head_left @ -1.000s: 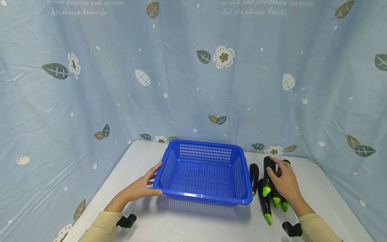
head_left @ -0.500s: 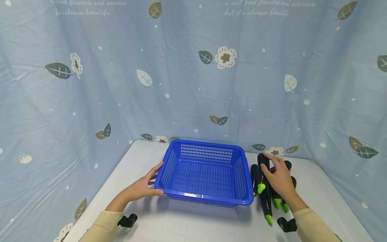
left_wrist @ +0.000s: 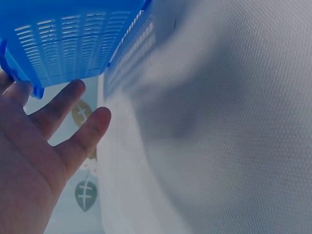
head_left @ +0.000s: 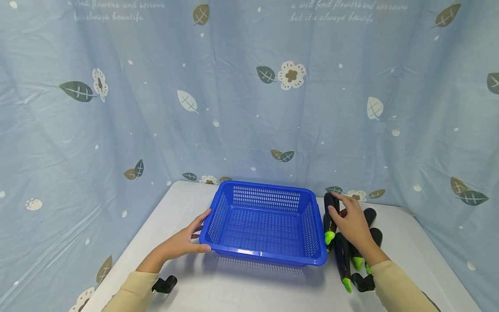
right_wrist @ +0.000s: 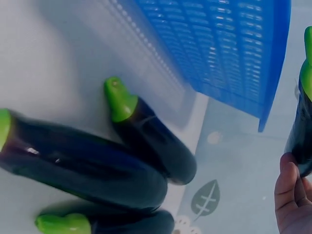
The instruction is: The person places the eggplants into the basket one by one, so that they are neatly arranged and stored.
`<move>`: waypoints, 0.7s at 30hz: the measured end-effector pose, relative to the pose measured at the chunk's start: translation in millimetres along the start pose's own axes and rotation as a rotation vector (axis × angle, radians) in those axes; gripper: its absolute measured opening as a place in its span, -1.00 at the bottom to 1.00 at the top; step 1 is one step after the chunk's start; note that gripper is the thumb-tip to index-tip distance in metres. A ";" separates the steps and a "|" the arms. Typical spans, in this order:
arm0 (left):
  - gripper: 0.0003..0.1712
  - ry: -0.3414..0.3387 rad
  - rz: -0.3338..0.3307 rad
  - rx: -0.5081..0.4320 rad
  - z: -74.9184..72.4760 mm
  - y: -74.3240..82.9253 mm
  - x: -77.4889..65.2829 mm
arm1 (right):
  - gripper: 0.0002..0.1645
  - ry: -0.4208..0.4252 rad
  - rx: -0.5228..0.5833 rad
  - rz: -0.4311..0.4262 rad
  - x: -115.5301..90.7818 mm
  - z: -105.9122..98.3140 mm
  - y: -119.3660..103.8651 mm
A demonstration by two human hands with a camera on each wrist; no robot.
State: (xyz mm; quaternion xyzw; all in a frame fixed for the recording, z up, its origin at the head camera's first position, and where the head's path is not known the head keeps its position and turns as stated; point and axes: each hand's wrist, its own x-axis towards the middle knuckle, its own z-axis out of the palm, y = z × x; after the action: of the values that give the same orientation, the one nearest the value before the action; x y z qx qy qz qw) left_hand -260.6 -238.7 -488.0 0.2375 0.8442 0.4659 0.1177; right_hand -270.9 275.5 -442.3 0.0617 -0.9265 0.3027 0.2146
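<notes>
Blue basket [head_left: 261,229] | left hand [head_left: 180,242]: splayed, touching it | right hand [head_left: 351,222]: pinching 1 eggplant [head_left: 329,223]

Up top, the head camera looks forward and down from the near side, far enough back for curtain [head_left: 234,108], table [head_left: 218,286], left hand [head_left: 177,245] and right hand [head_left: 352,223]. Down low, the left wrist view skims the table, turned sideways, facing the outside of the basket [head_left: 263,232]. Across goes the right wrist view, tilted, close over eggplants [right_wrist: 87,161] it shares with the head; all three catch the basket.
</notes>
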 end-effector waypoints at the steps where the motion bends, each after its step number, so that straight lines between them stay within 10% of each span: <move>1: 0.25 0.000 0.001 -0.001 -0.1 0.0 0.0 | -0.39 0.002 0.001 -0.005 1.1 0.5 -1.4; 21: 0.27 -0.001 0.000 0.015 -0.3 -1.3 0.7 | -0.37 -0.060 0.057 -0.035 24.8 11.4 -31.9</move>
State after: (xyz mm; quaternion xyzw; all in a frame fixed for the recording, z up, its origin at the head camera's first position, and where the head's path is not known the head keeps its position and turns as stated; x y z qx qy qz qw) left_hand -261.7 -239.1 -488.9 0.2388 0.8476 0.4594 0.1161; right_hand -289.5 243.4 -422.7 0.0930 -0.9224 0.3231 0.1900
